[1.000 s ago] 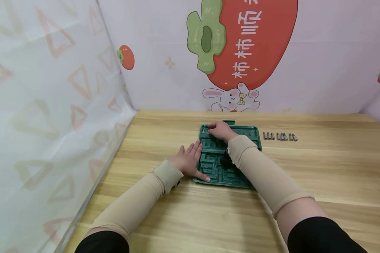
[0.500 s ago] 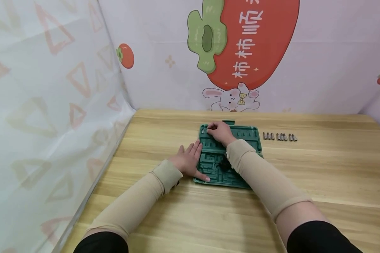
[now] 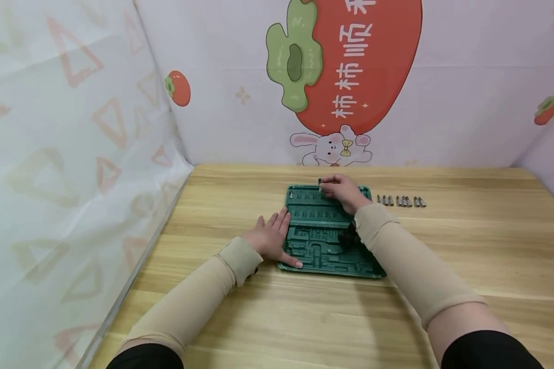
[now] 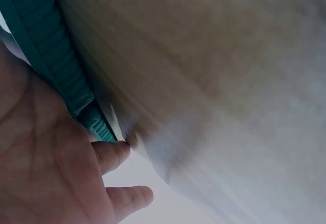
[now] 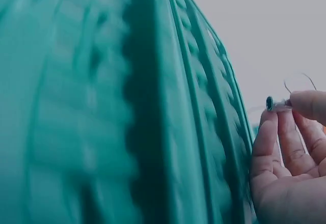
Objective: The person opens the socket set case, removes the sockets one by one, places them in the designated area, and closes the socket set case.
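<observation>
A green plastic socket case lies unfolded on the table, its moulded slots facing up. My left hand rests against its left edge with fingers spread and the thumb over the near corner. In the left wrist view, the palm and straight fingers lie along the case's side. My right hand is over the far part of the case. Its thumb and fingers pinch a small metal socket, whose hollow end shows in the right wrist view. One more socket sits in the far left slot.
Several small metal sockets lie in a row of groups on the wooden table, right of the case. A printed cloth wall stands behind the table, and another cloth hangs along its left side.
My right hand has moved right, from the upper left slots towards the middle of the far edge, with the socket pinched. The left hand has stayed against the case.
</observation>
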`<action>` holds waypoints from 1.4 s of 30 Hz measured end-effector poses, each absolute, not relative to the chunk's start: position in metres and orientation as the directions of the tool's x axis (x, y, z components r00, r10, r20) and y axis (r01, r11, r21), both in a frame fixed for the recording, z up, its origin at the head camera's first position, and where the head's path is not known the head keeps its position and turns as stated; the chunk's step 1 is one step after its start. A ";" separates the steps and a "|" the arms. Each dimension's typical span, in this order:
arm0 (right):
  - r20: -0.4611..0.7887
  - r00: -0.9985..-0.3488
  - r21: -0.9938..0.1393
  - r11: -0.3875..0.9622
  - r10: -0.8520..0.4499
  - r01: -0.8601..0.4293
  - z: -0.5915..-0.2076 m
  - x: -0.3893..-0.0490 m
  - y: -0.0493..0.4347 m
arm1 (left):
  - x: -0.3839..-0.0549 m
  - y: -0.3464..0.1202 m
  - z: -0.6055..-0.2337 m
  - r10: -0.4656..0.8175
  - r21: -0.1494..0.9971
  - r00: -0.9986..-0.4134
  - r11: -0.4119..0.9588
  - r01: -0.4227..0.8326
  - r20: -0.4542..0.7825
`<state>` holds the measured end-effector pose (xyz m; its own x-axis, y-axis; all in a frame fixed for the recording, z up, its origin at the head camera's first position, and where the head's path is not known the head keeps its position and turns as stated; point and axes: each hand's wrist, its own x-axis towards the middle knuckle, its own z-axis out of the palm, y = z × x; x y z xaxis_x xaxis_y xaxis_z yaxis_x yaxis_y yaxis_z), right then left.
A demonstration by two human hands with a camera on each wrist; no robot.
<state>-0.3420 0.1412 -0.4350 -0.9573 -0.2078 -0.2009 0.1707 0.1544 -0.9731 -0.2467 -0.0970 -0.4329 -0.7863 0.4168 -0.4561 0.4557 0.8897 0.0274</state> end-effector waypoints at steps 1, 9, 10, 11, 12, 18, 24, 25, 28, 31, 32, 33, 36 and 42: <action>-0.200 -0.958 -0.974 0.148 -0.206 0.172 -0.434 -0.342 0.147 | -0.246 -0.097 -0.433 0.417 0.031 -0.786 0.890 0.454 -0.456; -0.203 -0.960 -0.976 0.119 -0.190 0.183 -0.429 -0.338 0.197 | -0.246 -0.096 -0.434 0.414 0.030 -0.785 0.891 0.452 -0.462; -0.206 -0.959 -0.975 0.123 -0.194 0.185 -0.429 -0.337 0.204 | -0.246 -0.096 -0.433 0.410 0.028 -0.785 0.893 0.450 -0.463; -0.210 -0.959 -0.974 0.126 -0.191 0.188 -0.429 -0.336 0.209 | -0.246 -0.095 -0.433 0.408 0.025 -0.786 0.893 0.449 -0.464; -0.214 -0.958 -0.973 0.135 -0.193 0.190 -0.428 -0.335 0.215 | -0.246 -0.095 -0.433 0.407 0.021 -0.787 0.893 0.449 -0.464; -0.215 -0.956 -0.968 0.173 -0.201 0.182 -0.428 -0.329 0.244 | -0.245 -0.095 -0.433 0.415 0.024 -0.791 0.891 0.454 -0.450; -0.205 -0.962 -0.973 0.145 -0.179 0.181 -0.432 -0.322 0.274 | -0.245 -0.096 -0.434 0.435 0.037 -0.785 0.883 0.468 -0.442; -0.204 -0.964 -0.973 0.142 -0.172 0.181 -0.433 -0.321 0.279 | -0.245 -0.096 -0.433 0.438 0.037 -0.784 0.881 0.471 -0.441; -0.205 -0.966 -0.974 0.129 -0.161 0.185 -0.434 -0.316 0.293 | -0.245 -0.097 -0.433 0.445 0.033 -0.783 0.877 0.480 -0.434; -0.202 -0.968 -0.972 0.148 -0.150 0.180 -0.434 -0.311 0.306 | -0.245 -0.097 -0.433 0.447 0.017 -0.784 0.873 0.488 -0.431; -0.207 -0.968 -0.971 0.154 -0.141 0.185 -0.434 -0.310 0.310 | -0.245 -0.096 -0.432 0.447 0.014 -0.784 0.872 0.489 -0.430; -0.209 -0.970 -0.969 0.163 -0.127 0.188 -0.434 -0.308 0.314 | -0.245 -0.096 -0.433 0.448 0.011 -0.785 0.871 0.491 -0.428; -0.211 -0.973 -0.964 0.182 -0.094 0.192 -0.435 -0.305 0.327 | -0.245 -0.096 -0.433 0.447 0.004 -0.786 0.870 0.493 -0.427; -0.217 -0.974 -0.960 0.198 -0.067 0.200 -0.434 -0.303 0.354 | -0.244 -0.096 -0.431 0.448 0.007 -0.783 0.869 0.494 -0.431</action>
<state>-0.3033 0.3540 -0.4345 -0.9739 -0.0666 -0.2170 0.2003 0.1979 -0.9596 -0.2442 -0.0965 -0.4308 -0.7828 0.4483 -0.4315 0.4942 0.8693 0.0067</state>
